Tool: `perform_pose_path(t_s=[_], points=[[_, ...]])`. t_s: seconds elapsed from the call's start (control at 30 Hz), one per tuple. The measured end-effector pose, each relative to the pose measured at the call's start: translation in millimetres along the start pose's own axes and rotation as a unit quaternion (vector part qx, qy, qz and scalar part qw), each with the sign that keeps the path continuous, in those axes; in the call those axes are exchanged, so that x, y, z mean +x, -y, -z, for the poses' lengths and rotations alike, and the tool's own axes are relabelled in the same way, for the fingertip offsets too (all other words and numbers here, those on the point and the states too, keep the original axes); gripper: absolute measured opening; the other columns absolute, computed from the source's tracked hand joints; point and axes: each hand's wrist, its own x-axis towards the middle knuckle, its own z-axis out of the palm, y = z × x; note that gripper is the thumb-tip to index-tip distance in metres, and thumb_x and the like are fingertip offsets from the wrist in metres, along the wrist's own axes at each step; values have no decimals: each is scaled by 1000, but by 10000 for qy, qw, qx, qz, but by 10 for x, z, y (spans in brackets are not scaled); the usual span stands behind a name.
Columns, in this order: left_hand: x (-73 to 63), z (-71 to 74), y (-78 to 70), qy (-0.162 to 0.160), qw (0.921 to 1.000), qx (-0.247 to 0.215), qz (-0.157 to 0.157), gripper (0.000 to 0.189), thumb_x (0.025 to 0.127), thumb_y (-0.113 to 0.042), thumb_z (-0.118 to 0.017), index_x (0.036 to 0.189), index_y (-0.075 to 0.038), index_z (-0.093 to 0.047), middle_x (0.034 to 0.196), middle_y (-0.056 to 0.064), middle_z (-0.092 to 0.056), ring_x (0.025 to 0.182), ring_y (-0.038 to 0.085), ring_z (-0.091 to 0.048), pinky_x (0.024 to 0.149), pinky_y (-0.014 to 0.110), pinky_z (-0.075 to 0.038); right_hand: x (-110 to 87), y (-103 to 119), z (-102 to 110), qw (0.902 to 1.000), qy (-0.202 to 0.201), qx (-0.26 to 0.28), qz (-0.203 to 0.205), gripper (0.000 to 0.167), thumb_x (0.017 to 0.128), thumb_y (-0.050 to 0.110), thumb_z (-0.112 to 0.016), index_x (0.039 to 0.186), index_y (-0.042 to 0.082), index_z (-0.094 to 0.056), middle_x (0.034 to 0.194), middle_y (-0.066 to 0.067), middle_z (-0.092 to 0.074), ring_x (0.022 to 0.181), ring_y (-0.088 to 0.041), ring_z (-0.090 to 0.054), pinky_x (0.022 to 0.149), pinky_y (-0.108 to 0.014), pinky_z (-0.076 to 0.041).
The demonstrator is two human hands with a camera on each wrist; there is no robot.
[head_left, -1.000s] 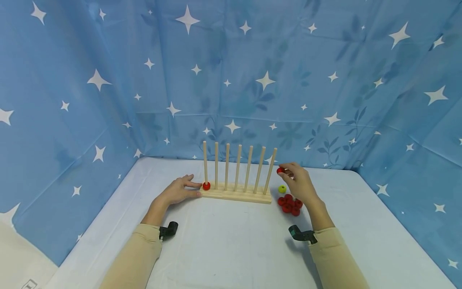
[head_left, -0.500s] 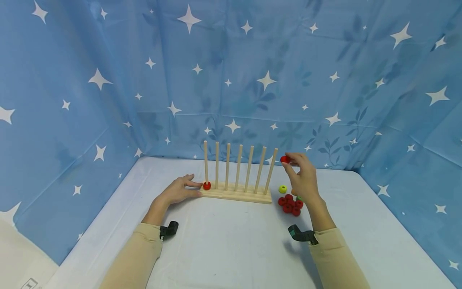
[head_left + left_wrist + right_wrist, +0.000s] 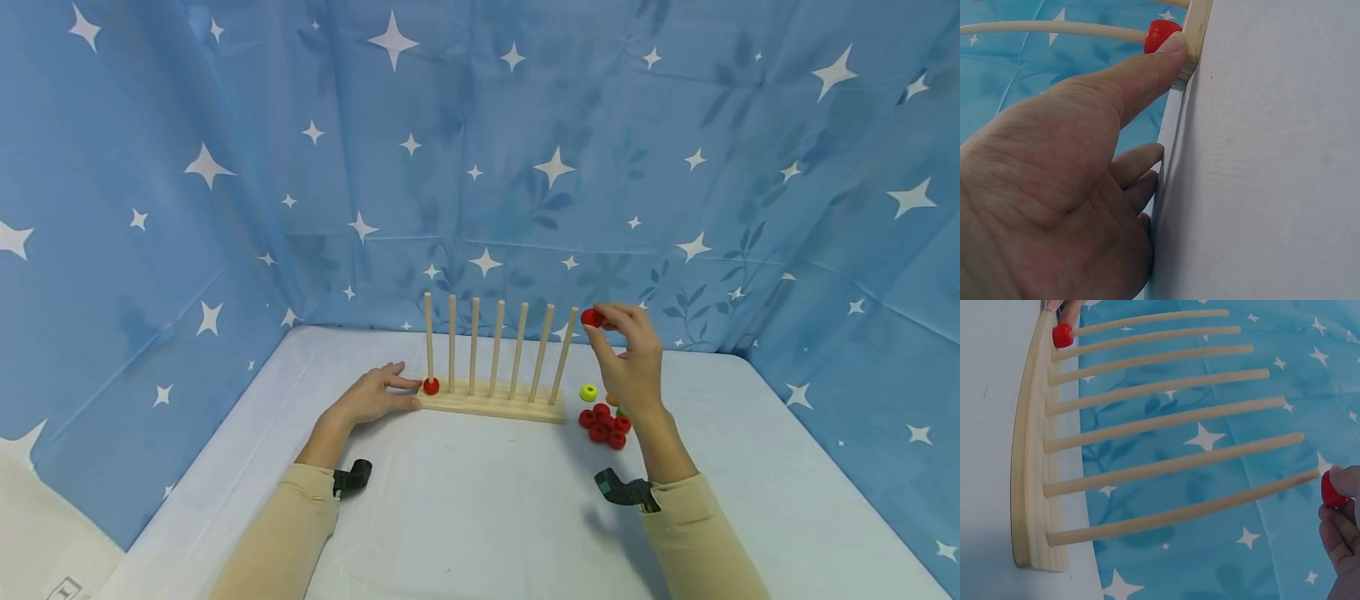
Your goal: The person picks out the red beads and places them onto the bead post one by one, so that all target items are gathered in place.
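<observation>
A wooden peg rack point(image 3: 491, 404) with several upright pegs stands on the table. One red bead point(image 3: 431, 387) sits at the bottom of its leftmost peg. My left hand point(image 3: 372, 395) holds the rack's left end between thumb and index finger; in the left wrist view the thumb point(image 3: 1147, 72) lies beside that bead, and the other fingers rest loosely near the table. Raised at the rack's right side, my right hand point(image 3: 632, 354) pinches another red bead point(image 3: 1334, 490) between thumb and fingers. That bead is close beside the tip of the rightmost peg point(image 3: 1210, 512).
Several loose red beads point(image 3: 600, 427) lie grouped on the white-covered table point(image 3: 465, 508), right of the rack. A yellow-green bead point(image 3: 588, 392) lies behind them, with an orange bead point(image 3: 612, 399) and a green bead partly hidden by my right hand. A blue starry curtain point(image 3: 480, 167) hangs behind.
My right hand has risen with the red bead, up to the height of the rightmost peg's tip, uncovering the orange and green beads. My left hand stays at the rack's end.
</observation>
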Motion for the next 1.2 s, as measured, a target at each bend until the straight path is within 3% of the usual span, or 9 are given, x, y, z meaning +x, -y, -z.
perform_pose_path(t_s=[0.23,0.57,0.83,1.07,1.2], points=[[2,6,-4,-19,10000,17,-37,49,90,-34,-82,134,-14,-73,169,22,-29,160,46,-12,125,69,-15,47,249,-32,9999,54,83,105,32,86,-14,-75,118,-11,-70,111,-27,-68,97,-37,-65,93,-14,-49],[-20,17,-29,-28,10000,-3,-5,48,91,-32,-82,134,-13,-72,168,23,-29,160,47,-12,125,69,-15,25,165,-182,9978,104,428,496,33,85,-5,-82,117,1,-77,110,-18,-71,96,-29,-65,91,-20,-50],[-33,23,-40,-29,10000,-17,-8,48,91,-32,-82,133,-13,-73,168,23,-29,160,46,-12,125,69,-15,62,263,-318,9955,134,691,635,33,87,-5,-80,120,-1,-76,111,-16,-72,95,-28,-67,88,-26,-54],[-18,15,-30,-24,10000,-52,-45,47,91,-32,-82,133,-13,-73,169,22,-29,160,46,-11,125,69,-14,117,389,-427,9939,256,859,637,36,87,-5,-80,122,0,-74,113,-17,-72,98,-29,-66,92,-20,-52],[-20,18,-23,-21,10000,-32,-26,48,91,-33,-82,133,-14,-73,169,22,-29,160,46,-12,125,69,-14,156,472,-507,9919,374,948,752,35,86,-5,-81,120,0,-75,113,-17,-72,98,-30,-67,91,-26,-54]])
